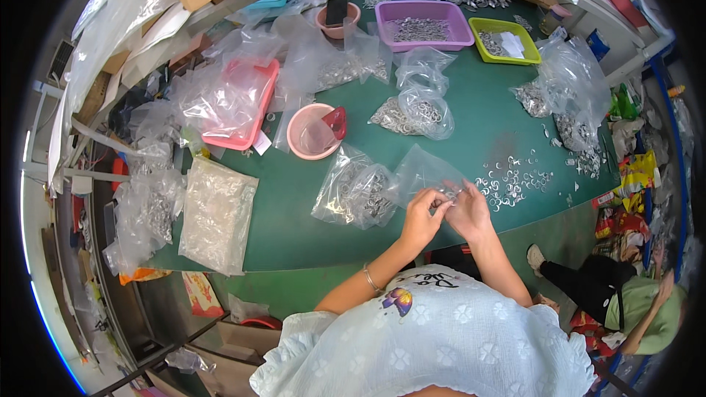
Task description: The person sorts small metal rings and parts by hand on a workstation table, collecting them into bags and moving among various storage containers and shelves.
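Far left of the green worktop (309, 228): a flat clear bag of pale parts (215, 215) lies near the front edge, with crumpled bags of metal bits (151, 209) just beside it at the worktop's end. Behind them, a pink tray (246, 106) under loose plastic. Next right, a round pink bowl (312, 132) with a red scoop (337, 122) in it.

In front of the bowl, a clear bag of small metal rings (360, 191) lies just left of my hands. My left hand (421, 219) has fingers curled, grip closed on the edge of a thin clear bag (426, 170) that rises behind my knuckles. My right hand (468, 213) touches the left, fingertips pinched on the same bag edge or a small metal piece; too small to tell which. So both grips are tight and narrow, bag between them, at the near edge of the worktop.

Behind my hands, another bag of rings (415, 114) at mid-worktop. Further back, a purple tray (426, 26) with metal parts, and a yellow-green tray (506, 40) beside it.

Right of my hands, loose metal rings (511, 176) scattered on the bare worktop, near but apart from my right hand. Past them, big clear bags of parts (570, 99) at the right edge. Lower right, another person (625, 294) sits on the floor.
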The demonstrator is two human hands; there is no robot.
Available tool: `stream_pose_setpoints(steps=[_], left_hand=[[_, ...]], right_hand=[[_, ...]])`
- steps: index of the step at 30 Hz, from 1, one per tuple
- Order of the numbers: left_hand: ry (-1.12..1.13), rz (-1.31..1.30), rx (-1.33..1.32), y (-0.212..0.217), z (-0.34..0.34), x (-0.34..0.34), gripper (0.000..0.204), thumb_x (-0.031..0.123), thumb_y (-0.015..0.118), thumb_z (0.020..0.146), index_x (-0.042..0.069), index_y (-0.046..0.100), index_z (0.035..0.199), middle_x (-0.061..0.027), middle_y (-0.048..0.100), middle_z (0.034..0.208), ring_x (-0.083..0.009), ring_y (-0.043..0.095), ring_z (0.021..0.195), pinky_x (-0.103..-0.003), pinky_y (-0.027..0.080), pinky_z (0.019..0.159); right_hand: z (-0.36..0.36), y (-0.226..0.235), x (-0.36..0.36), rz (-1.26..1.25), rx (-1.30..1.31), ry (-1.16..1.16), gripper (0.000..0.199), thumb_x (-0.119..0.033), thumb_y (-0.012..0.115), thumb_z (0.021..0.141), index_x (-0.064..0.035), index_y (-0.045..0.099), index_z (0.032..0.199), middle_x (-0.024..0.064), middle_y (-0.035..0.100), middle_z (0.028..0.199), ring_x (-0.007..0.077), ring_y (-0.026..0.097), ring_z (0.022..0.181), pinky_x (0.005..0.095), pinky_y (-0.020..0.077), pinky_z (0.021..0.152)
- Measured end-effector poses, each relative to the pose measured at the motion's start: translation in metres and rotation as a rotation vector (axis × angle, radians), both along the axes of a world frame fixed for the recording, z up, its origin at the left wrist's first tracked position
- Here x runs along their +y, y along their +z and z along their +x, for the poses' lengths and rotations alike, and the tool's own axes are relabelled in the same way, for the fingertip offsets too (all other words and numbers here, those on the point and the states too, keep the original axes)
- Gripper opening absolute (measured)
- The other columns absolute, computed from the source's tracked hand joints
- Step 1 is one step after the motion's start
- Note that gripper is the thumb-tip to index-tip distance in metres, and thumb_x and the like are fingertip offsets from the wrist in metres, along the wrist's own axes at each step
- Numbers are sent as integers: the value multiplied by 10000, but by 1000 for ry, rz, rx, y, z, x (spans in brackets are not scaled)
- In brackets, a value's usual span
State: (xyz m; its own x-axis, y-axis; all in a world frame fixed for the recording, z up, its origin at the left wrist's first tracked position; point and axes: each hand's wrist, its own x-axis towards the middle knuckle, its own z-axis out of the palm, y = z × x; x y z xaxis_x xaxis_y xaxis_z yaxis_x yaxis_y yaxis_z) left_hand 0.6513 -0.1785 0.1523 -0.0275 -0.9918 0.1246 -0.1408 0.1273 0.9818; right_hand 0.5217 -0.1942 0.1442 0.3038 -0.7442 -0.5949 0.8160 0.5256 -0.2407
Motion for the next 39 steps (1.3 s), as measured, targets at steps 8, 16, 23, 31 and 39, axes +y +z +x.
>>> stream_pose_setpoints(steps=[8,16,23,31,39], left_hand=[[30,207,236,-4,6,-32,79,42,638,780,-8,582,759,-4,550,611,-38,466,544,-199,389,503],[-47,283,397,-5,12,-48,79,53,631,795,-5,577,797,-1,571,681,-47,511,627,-197,425,570],[-358,193,503,0,47,-32,419,162,658,791,5,467,1129,-83,507,1092,-145,472,1031,-294,418,870],[52,13,-32,-36,51,62,499,163,688,698,-17,514,1129,-191,552,1085,-285,544,996,-351,427,845],[630,-26,201,-30,10,142,178,126,534,847,2,653,895,-97,655,778,-138,585,683,-290,466,649]], right_hand=[[-16,22,-8,-355,776,336,334,-118,483,873,24,449,1173,171,486,1202,210,462,1112,336,342,943],[-15,65,2,-1202,2014,413,291,-131,683,683,-49,626,957,78,596,925,222,517,961,457,291,948],[13,65,7,-1559,1993,330,89,-53,667,658,-62,622,734,49,511,715,213,505,778,446,306,904],[41,81,5,-1967,1550,502,50,19,623,708,-2,600,747,91,536,697,248,503,679,441,341,900],[37,76,11,-2085,1118,261,178,-32,596,794,20,571,963,141,546,939,253,525,860,423,367,884]])
